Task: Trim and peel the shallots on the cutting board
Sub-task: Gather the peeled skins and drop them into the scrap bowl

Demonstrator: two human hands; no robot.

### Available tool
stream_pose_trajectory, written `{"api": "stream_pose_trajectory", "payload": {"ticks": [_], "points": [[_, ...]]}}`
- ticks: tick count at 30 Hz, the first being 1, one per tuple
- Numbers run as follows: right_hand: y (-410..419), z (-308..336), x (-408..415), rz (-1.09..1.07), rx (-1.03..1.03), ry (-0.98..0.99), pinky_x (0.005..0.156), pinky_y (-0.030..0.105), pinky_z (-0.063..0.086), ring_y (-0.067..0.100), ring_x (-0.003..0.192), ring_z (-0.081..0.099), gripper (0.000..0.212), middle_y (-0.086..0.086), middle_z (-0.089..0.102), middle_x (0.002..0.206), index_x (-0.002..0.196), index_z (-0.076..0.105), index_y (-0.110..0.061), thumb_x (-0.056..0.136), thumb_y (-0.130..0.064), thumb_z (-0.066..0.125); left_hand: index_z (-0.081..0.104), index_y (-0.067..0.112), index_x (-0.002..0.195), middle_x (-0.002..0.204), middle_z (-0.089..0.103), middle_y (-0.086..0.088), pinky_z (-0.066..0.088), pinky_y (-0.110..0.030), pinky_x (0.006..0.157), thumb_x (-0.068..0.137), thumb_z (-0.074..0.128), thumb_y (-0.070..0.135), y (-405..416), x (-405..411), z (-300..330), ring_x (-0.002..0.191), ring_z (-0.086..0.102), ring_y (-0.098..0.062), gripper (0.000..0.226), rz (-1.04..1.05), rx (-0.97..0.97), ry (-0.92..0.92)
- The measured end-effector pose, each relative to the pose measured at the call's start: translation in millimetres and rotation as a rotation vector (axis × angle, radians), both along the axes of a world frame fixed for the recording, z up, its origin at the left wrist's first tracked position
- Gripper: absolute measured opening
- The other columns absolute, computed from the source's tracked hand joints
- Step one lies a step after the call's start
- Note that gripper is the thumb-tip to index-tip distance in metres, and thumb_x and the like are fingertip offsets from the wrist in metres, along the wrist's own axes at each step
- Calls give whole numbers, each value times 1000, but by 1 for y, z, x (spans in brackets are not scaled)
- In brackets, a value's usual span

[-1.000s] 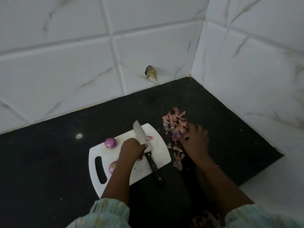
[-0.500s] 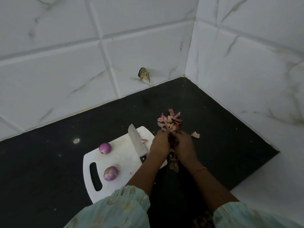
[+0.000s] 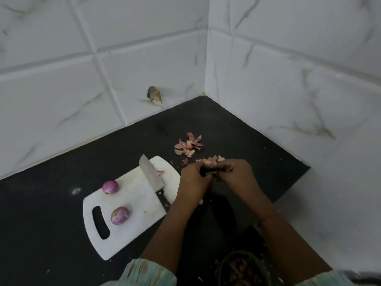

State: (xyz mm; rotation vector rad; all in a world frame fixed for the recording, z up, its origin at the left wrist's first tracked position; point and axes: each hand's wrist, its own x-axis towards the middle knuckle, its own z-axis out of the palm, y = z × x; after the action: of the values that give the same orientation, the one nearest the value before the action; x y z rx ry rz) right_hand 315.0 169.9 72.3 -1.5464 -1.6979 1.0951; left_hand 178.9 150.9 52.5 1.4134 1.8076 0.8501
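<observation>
A dark bowl [image 3: 243, 269] with scraps sits nearest, in front of the cutting board [image 3: 132, 205]. Two peeled shallots [image 3: 120, 215] rest on the board beside the knife [image 3: 153, 178]. Just right of the board, the left hand [image 3: 193, 178] and right hand [image 3: 237, 174] are pressed together, pinching loose skins [image 3: 212, 161]. This looks like clean-up. More peels [image 3: 188, 146] lie beyond the board and need scooping next.

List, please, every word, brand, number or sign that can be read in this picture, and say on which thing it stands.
None: no readable text shows.
Knife: the blade bears no legible mark.
Cutting board: plain white, no print.
Wall tiles: only grey veining, no writing.
</observation>
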Motion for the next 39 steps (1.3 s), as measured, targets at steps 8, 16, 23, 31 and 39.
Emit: {"api": "stream_pose_trajectory", "payload": {"ticks": [8,16,23,31,39], "points": [[-83,-17,115,-192,-133,-28,66,19,53,0,67,66,25,-10,73,77,82,75,-37,78,-12,76,73,19,104,95,71,5,46,-7,70,82,71,16,-52,102,-22,86,64,-5,22,-342,-44,9],[-171,-166,200,-411,-336,61,72,2,45,-20,68,59,23,5,71,95,100,74,0,78,7,72,73,5,108,106,73,-12,46,-21,80,82,68,2,-105,192,-167,99,68,-23,27,-637,-314,39],[-191,-325,219,-537,-495,14,84,28,49,14,87,66,21,22,68,105,105,68,11,84,11,62,66,0,120,124,65,-18,36,-19,88,87,68,5,-117,205,-290,117,60,-27,33,-567,-485,120],[-207,-387,213,-642,-613,60,97,31,44,26,107,58,37,12,62,113,119,61,6,83,4,70,63,4,125,130,62,-19,42,-31,96,91,66,18,-112,208,-363,119,58,-32,38,-532,-591,233],[-204,-407,205,-753,-689,195,103,50,44,36,116,58,31,21,63,122,123,62,0,94,-12,60,56,11,137,141,54,-17,40,-38,107,95,60,30,-111,208,-395,127,53,-32,46,-547,-697,297]]}}
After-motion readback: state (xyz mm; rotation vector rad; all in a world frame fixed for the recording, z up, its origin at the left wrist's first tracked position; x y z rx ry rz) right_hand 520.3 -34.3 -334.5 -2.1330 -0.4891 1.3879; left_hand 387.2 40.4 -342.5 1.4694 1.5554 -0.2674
